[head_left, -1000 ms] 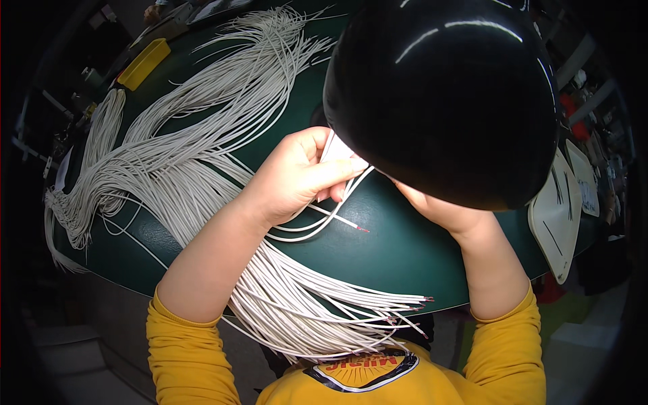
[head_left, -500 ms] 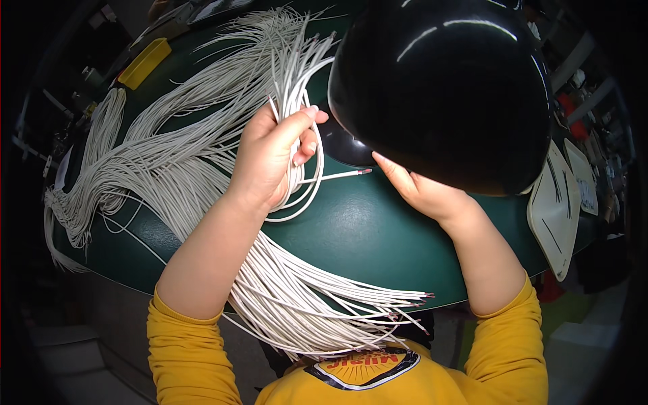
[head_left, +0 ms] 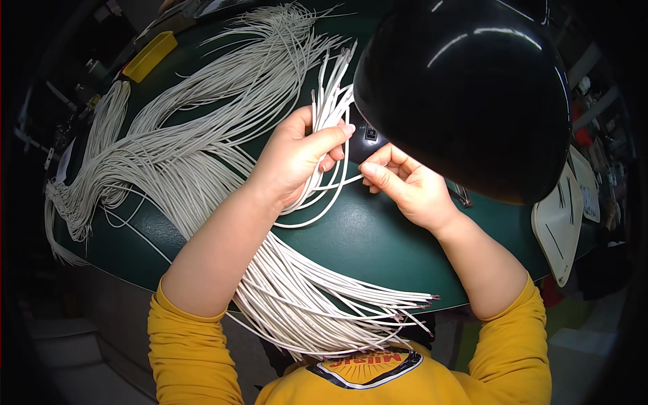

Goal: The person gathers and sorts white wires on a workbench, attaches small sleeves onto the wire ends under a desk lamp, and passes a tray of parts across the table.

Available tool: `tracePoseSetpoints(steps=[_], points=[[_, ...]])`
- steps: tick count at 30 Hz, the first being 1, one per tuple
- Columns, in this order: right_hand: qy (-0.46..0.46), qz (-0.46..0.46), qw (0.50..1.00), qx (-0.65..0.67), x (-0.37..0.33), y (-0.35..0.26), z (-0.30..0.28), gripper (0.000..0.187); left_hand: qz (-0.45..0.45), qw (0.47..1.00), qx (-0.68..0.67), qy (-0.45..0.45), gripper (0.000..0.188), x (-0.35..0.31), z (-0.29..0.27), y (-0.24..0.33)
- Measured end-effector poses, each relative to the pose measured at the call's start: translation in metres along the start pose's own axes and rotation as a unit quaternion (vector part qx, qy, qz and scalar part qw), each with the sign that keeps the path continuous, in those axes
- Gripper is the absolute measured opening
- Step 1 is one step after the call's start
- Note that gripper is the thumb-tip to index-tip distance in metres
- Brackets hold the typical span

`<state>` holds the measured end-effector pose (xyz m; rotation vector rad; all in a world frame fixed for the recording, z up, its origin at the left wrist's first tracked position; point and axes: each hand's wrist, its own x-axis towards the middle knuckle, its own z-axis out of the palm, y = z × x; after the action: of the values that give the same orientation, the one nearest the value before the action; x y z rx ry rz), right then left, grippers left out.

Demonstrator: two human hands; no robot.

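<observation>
My left hand [head_left: 304, 152] is closed round a small bunch of white cables [head_left: 329, 101], whose stripped ends fan out above the fingers. From that bunch a single cable reaches right, its tip pinched between the thumb and fingers of my right hand [head_left: 405, 182]; the tip itself is hidden. Beyond both hands a big glossy black lamp-like hood [head_left: 466, 115] hangs low over the table, and beneath it a black base with a rocker switch [head_left: 370, 133] shows. Under my left forearm lies a thick spread of white cables [head_left: 317, 297], reaching past the table's near edge toward me.
Long bundles of white cable [head_left: 202, 108] cover the left of the dark green table [head_left: 378, 236]. A yellow tray [head_left: 150, 57] sits at the far left. At the right edge lies a cream tray [head_left: 559, 229] with thin dark strips in it.
My right hand has come out from beside the hood and closed on the single cable's end. My left hand has shifted right with the bunch. The whole view has moved slightly.
</observation>
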<state>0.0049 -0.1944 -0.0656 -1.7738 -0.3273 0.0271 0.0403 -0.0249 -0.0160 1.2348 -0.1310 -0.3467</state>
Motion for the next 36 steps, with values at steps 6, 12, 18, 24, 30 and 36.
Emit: tracePoseSetpoints(steps=[6,12,18,24,30,36], points=[[0.017,0.105,0.987,0.120,0.011,-0.021,0.003,0.016,0.003,1.000,0.014,0.017,0.011,0.001,-0.001,0.002],[-0.005,0.082,0.986,0.148,0.009,-0.016,0.002,0.015,-0.010,0.999,0.018,-0.028,0.014,-0.002,0.003,0.003],[0.025,0.006,0.996,0.082,0.004,0.008,0.005,0.016,-0.075,0.990,0.024,-0.119,0.011,-0.008,0.001,0.002],[0.035,-0.039,0.991,0.124,-0.004,-0.005,0.007,0.011,-0.094,0.983,0.017,-0.154,0.010,-0.009,0.001,0.006],[0.034,-0.104,0.992,0.054,-0.006,0.004,-0.002,0.008,-0.083,0.979,0.003,-0.187,0.004,-0.008,-0.002,0.010],[0.036,-0.074,0.992,0.099,-0.008,-0.003,0.003,0.011,-0.110,0.977,0.015,-0.182,0.007,-0.012,-0.001,0.016]])
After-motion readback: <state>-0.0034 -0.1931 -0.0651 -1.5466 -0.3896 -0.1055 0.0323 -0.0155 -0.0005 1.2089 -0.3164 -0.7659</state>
